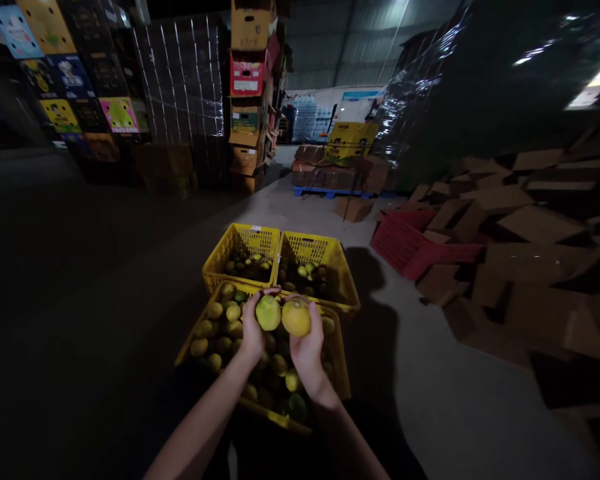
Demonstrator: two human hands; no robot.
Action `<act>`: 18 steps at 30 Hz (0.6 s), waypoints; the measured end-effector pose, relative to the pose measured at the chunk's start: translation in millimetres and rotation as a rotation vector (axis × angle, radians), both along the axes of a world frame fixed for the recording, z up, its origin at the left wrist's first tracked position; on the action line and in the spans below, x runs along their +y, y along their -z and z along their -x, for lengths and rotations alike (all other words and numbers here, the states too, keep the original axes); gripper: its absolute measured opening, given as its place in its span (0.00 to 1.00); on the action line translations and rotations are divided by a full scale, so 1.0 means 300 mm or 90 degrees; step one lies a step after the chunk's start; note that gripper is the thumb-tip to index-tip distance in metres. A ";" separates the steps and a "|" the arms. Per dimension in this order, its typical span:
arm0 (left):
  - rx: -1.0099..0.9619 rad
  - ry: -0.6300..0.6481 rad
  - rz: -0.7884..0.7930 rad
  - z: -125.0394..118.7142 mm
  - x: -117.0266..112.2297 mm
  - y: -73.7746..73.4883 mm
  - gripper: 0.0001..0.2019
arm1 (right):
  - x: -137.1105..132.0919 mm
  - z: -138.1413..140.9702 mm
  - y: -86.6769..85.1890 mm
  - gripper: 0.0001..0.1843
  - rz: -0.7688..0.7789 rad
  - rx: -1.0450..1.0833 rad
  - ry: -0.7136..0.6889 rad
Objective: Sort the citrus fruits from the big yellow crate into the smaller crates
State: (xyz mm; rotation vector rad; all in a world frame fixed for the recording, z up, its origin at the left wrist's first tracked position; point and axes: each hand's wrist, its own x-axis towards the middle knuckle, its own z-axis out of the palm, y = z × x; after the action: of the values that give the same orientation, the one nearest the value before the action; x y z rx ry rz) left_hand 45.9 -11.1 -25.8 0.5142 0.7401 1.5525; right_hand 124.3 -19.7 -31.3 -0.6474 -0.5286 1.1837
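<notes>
Left hand (pixel 251 328) grasped a green fruit (pixel 269 313); right hand (pixel 310 339) grasped a yellow fruit (pixel 296 317). Both were held side by side above the near yellow crate (pixel 341 360).

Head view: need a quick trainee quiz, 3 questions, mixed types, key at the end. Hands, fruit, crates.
1. Multiple choice: the fruit in the right hand looks: A) red, B) yellow, C) white.
2. True or false: the left hand is empty.
3. Count: how many yellow plastic crates are in view?

Key:
1. B.
2. False; it holds a green fruit.
3. Three: the near crate below the hands, the far left crate and the far right crate.
</notes>
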 end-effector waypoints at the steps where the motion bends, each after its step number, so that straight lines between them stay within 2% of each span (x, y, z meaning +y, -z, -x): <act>1: 0.010 -0.019 -0.048 -0.001 0.003 0.002 0.14 | -0.001 -0.001 0.001 0.14 -0.021 -0.028 0.003; 3: 0.036 -0.046 -0.122 0.004 0.010 0.001 0.16 | -0.004 -0.013 0.000 0.17 -0.053 -0.080 0.004; 9: 0.062 -0.001 -0.098 0.028 0.012 0.002 0.16 | -0.023 -0.045 -0.006 0.17 -0.061 -0.132 0.040; 13: 0.091 0.002 -0.139 0.034 0.013 0.002 0.15 | -0.024 -0.039 -0.010 0.16 -0.067 -0.124 0.048; 15: 0.096 0.000 -0.130 0.032 0.021 -0.005 0.15 | -0.008 -0.036 -0.007 0.15 -0.028 -0.080 0.018; 18: 0.014 0.010 -0.008 0.028 0.039 -0.017 0.14 | 0.034 -0.037 0.021 0.13 0.123 0.015 0.002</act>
State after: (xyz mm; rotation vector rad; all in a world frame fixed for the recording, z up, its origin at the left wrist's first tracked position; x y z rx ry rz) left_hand 37.5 0.6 -20.6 0.5462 0.7418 1.5393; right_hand 135.3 -9.4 -37.4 -0.7974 -0.3959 1.2479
